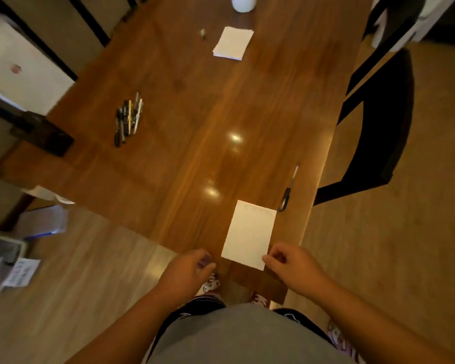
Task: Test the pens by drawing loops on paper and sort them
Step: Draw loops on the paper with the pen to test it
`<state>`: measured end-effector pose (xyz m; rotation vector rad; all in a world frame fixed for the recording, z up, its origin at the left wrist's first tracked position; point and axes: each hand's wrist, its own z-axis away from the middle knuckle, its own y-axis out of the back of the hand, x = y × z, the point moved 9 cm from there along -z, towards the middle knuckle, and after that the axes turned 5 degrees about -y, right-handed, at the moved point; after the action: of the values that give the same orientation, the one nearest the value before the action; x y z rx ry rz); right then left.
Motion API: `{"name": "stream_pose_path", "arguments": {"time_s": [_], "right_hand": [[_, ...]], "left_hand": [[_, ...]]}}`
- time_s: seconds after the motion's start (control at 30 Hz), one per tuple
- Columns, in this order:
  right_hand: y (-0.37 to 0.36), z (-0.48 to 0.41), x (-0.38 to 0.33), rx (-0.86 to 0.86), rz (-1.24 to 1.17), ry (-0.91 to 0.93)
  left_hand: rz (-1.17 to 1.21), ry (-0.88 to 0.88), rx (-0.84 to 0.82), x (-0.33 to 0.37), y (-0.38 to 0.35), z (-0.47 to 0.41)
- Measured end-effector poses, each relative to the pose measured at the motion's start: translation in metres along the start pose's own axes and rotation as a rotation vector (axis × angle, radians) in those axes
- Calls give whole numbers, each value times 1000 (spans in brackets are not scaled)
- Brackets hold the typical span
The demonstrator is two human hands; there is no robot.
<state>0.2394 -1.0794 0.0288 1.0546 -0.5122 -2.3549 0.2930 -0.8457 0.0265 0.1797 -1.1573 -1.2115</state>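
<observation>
Single head cam, approx. standing height, aimed steeply down w/ table (195, 114) running off toward 12 o'clock; wearer's torso (247, 337) close at 6 o'clock.

**Setting: a home, dining area**

Domestic room, judged from furniture and dress. A long wooden desk (195, 114) with a glossy top carries two glare spots from overhead lights. A dark wooden chair (378, 122) stands pulled back at the right side. Wood-look plank floor (378, 232) runs all round. A white rounded vessel (243, 2) sits at the far end of the desk, cut by the frame edge. White cabinet (19, 67) at far left. On the floor, near left: a grey bin (3, 248), blurred, with loose printed papers (24, 271) beside it. The person stands at the near end in patterned indoor footwear (210, 283).
</observation>
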Motion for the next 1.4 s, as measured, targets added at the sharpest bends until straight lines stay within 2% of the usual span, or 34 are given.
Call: {"name": "stream_pose_path", "arguments": {"time_s": [0.23, 0.4, 0.67, 0.8, 0.93, 1.03, 1.13, 1.4], "right_hand": [[-42, -4, -38, -112, 62, 43], [-65, -41, -106, -111, 109, 58], [-130, -110, -230, -56, 87, -21], [-153, -143, -284, 11, 90, -67], [-160, -183, -333, 88, 75, -89], [-158, -215, -366, 146, 76, -87], [-153, -245, -400, 209, 107, -66], [-140, -295, -464, 392, 340, -60]], "left_hand": [[83, 196, 41, -77, 34, 39], [114, 186, 72, -136, 87, 30], [61, 27, 19, -237, 206, -24], [-1, -91, -3, -260, 257, -58], [-160, -222, 17, -265, 295, -100], [-312, -301, 79, -259, 311, -127], [-427, -286, 72, -263, 315, -148], [-514, -313, 55, -275, 309, -163]]}}
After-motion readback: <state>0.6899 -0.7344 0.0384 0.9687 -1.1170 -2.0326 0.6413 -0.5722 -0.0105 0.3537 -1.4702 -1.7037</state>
